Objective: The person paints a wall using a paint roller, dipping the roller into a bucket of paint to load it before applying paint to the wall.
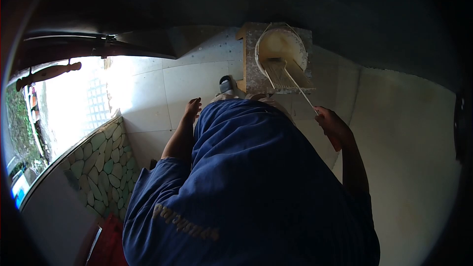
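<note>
The right forearm is extended forward on the right, with the elbow bent and the right hand (331,124) closed around a reddish handle (335,143). From this fist a thin metal rod (301,91) is angled far and to the left, its far end brought over a bucket (304,51). The grip there is narrow and firm, wrapped about the handle — whether the thumb lies along it cannot be told.

The left hand (194,108) is held low beside the blue shirt (236,167), its arm slightly bent and its fingers half-open in a loose curl, near 1 dark sandal (226,84).

The bucket is set on a paint-stained wooden stand (250,80), far and right of centre. Pale material (276,42) is seen inside it, and 1 ribbed panel (280,78) is slanted across its near rim. Pale floor tiles (143,103) are spread to the left, with a stone-patterned surface (106,167) nearer.
</note>
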